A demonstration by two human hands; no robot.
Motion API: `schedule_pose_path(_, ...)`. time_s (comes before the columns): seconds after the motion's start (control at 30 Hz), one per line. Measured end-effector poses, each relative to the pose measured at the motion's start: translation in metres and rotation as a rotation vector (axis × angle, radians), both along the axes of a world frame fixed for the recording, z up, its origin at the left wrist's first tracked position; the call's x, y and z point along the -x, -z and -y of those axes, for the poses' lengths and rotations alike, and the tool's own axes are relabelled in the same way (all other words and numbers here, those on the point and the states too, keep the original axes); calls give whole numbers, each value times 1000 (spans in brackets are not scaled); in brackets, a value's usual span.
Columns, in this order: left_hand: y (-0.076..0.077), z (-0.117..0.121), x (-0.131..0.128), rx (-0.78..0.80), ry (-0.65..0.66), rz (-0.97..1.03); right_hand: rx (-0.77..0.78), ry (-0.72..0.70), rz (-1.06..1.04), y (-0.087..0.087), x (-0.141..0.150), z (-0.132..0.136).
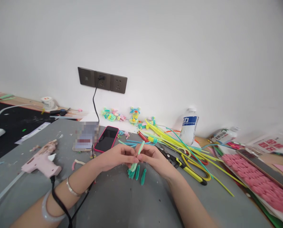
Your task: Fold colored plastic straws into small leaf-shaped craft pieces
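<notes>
Both my hands meet over the grey mat (122,202) at the middle of the table. My left hand (119,155) and my right hand (153,156) are closed in a pinch on one pale green pipe cleaner (139,152), which stands tilted between the fingertips. Just below the hands lie a few short teal pipe cleaner pieces (138,172), folded into small loops, on the mat.
A pink glue gun (42,161) lies at the left with its black cord crossing my left wrist. A phone (106,138) in a pink case, yellow-handled cutters (186,166), a bundle of yellow and green pipe cleaners (174,139), a white bottle (189,126) and a pink tray (257,183) surround the hands.
</notes>
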State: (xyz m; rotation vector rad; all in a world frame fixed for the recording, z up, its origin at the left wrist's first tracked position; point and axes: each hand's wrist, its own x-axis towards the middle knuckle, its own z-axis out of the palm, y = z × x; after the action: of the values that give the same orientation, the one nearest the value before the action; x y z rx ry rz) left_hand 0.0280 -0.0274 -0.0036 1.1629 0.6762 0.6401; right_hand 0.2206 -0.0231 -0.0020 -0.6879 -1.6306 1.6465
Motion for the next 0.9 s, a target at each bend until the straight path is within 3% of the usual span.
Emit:
schedule_pose_path(0.23, -2, 1, 1, 41, 38, 20, 4, 67, -11, -2, 8, 3)
schedule_pose_path(0.9, -4, 1, 3, 82, -19, 22, -73, 140, -9, -3, 12, 6)
